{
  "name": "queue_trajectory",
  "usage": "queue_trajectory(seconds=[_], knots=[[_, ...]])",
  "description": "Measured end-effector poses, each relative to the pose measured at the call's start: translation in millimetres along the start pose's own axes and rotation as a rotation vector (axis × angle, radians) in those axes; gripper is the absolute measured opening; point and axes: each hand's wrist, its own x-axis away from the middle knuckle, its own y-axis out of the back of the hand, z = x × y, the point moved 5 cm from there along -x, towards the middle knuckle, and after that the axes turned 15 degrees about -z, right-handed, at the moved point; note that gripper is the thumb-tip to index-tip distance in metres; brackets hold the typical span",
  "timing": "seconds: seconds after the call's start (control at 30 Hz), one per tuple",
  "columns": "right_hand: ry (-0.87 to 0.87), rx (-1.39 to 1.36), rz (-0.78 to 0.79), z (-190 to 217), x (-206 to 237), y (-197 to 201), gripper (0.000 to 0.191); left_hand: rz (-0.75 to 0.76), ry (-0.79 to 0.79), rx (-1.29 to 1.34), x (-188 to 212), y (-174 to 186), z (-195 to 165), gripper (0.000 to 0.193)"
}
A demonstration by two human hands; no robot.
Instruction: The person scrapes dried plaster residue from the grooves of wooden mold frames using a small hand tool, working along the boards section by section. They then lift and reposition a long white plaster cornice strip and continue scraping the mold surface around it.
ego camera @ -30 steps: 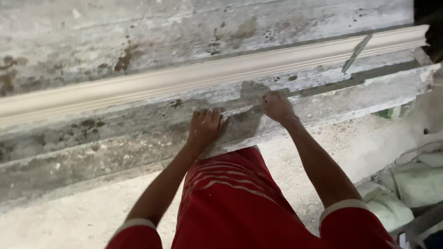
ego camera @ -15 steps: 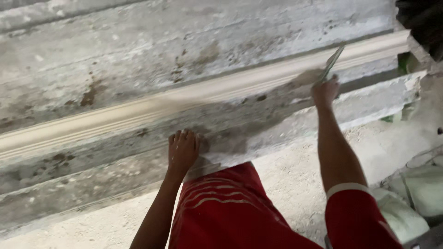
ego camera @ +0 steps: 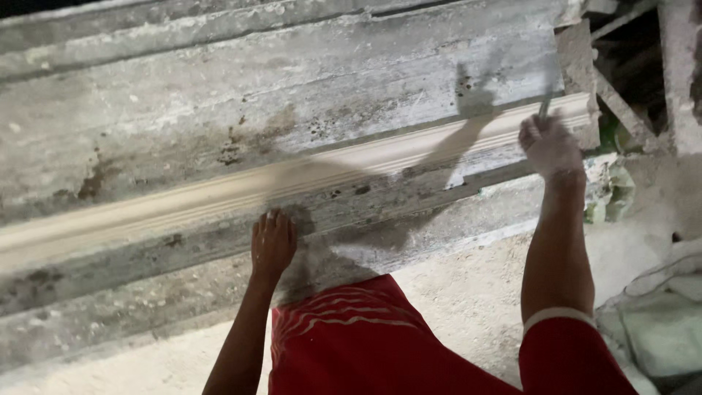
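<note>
Looking down at a long work slab, the right hand (ego camera: 550,146) is out at the far right, fingers curled tight around a thin metal tool (ego camera: 545,108), only a short bit of the shaft poking up above the fist, so I can't tell what kind of tool it is. That fist sits right on the right-hand end of the pale moulding strip (ego camera: 292,183), a long ridged cream length running across the slab from the left edge up to the far right. The left hand (ego camera: 273,245) isn't holding anything: it's flat, palm down, fingers loosely spread, pressed on the grey stained ledge (ego camera: 146,263) just on the near side of the moulding, fingertips almost at its edge. Both hands look dusty. Packaging-wise, there's a pile of whitish sacks (ego camera: 662,322) on the sandy ground at the near right, crumpled and soft, no markings I can make out. Red shorts (ego camera: 358,344) fill the near middle.
</note>
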Motion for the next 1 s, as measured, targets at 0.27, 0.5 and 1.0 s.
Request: queue_trajectory(seconds=[0.27, 0.5, 1.0], knots=[[-0.069, -0.548, 0.09, -8, 14, -146, 0.053, -0.174, 0.023, -0.093, 42, 7, 51, 0.035], [0.896, -0.131, 0.438, 14, 223, -334, 0.053, -0.185, 0.308, -0.375, 92, 81, 148, 0.048], [1.323, 0.536, 0.821, 24, 717, -700, 0.05, -0.138, 0.892, -0.273, 290, 278, 408, 0.054]])
